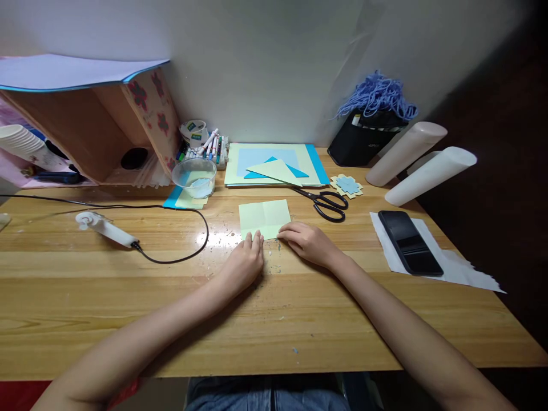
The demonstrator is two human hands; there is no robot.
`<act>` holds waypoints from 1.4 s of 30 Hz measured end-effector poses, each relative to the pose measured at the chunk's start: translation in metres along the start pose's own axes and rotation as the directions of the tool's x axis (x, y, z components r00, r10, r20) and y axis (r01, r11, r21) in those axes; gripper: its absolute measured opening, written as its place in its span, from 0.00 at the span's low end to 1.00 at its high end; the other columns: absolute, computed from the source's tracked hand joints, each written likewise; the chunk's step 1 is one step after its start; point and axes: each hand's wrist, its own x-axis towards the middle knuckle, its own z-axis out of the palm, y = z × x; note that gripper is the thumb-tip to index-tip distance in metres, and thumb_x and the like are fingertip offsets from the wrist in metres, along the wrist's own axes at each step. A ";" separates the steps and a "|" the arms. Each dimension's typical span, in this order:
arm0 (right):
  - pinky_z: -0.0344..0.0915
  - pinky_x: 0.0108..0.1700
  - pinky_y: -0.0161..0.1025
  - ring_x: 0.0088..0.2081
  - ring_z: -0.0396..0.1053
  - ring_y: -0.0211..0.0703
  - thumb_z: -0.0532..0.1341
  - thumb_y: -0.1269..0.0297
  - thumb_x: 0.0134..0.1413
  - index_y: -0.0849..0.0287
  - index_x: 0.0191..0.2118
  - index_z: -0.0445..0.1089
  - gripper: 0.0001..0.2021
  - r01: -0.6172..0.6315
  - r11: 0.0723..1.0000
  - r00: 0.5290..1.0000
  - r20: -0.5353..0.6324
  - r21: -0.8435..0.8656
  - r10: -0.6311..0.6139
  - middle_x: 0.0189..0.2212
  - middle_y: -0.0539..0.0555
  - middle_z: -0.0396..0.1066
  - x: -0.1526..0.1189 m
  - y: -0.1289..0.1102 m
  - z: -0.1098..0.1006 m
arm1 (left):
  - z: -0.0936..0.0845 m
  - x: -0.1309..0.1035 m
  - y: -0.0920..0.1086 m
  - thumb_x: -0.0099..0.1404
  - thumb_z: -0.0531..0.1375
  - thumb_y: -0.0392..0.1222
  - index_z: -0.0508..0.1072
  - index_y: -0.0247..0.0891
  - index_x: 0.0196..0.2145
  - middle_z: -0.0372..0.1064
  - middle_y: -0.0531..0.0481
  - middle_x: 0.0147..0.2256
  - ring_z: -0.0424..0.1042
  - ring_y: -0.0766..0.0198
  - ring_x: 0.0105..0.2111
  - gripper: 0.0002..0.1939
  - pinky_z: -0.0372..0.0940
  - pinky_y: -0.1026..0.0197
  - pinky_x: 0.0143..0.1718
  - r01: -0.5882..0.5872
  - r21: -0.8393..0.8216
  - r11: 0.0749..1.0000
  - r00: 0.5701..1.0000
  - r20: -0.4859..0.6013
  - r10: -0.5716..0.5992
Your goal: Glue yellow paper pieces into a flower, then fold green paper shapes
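A small pale yellow-green sheet of paper (265, 215) lies on the table with crease lines across its middle. My left hand (245, 260) is at its near left edge, fingertips gripping the paper and the thumb hidden. At the near right corner, my right hand (309, 242) pinches the sheet between thumb and fingers. Black-handled scissors (329, 204) lie just beyond my right hand, their blades towards a pale yellow paper triangle (278, 171). That triangle rests over a blue one on a stack of coloured paper (233, 165).
A clear plastic bowl (194, 177), markers (212, 148) and a cardboard box (98, 125) stand at the back left. On the left lies a corded white glue gun (107, 228). A paper flower (346, 185), white rolls (428, 174) and a phone (409, 242) are on the right.
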 end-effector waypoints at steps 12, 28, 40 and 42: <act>0.63 0.33 0.35 0.34 0.68 0.41 0.50 0.72 0.56 0.60 0.31 0.71 0.12 0.039 0.992 0.998 0.046 -0.118 -0.034 0.32 0.56 0.73 0.003 -0.001 -0.005 | 0.003 -0.001 -0.008 0.59 0.45 0.26 0.61 0.23 0.51 0.58 0.30 0.52 0.62 0.51 0.50 0.22 0.66 0.56 0.39 -0.037 -0.055 0.998 0.998 -0.060 0.033; 0.63 0.40 0.41 0.41 0.66 0.45 0.49 0.75 0.53 0.59 0.29 0.68 0.11 0.021 0.983 0.997 -0.075 -0.180 -0.035 0.34 0.57 0.71 -0.006 0.015 -0.014 | -0.004 0.000 -0.025 0.55 0.47 0.24 0.69 0.29 0.26 0.66 0.40 0.25 0.67 0.59 0.26 0.12 0.58 0.62 0.22 -0.034 -0.034 0.999 0.996 -0.086 0.031; 0.58 0.51 0.47 0.54 0.57 0.45 0.52 0.71 0.55 0.58 0.52 0.61 0.18 0.229 0.966 0.971 0.102 -0.121 -0.217 0.50 0.57 0.64 0.010 -0.023 0.007 | -0.014 -0.002 -0.016 0.56 0.45 0.23 0.69 0.26 0.30 0.66 0.37 0.26 0.67 0.57 0.26 0.13 0.55 0.61 0.21 -0.081 0.075 0.994 0.996 -0.037 0.084; 0.58 0.51 0.46 0.55 0.56 0.45 0.51 0.71 0.55 0.58 0.52 0.62 0.18 0.222 0.969 0.971 0.116 -0.107 -0.210 0.50 0.57 0.64 0.011 -0.023 0.009 | -0.013 -0.001 -0.016 0.56 0.45 0.23 0.69 0.26 0.29 0.66 0.37 0.26 0.67 0.57 0.26 0.13 0.54 0.62 0.20 -0.085 0.090 0.992 0.996 -0.031 0.088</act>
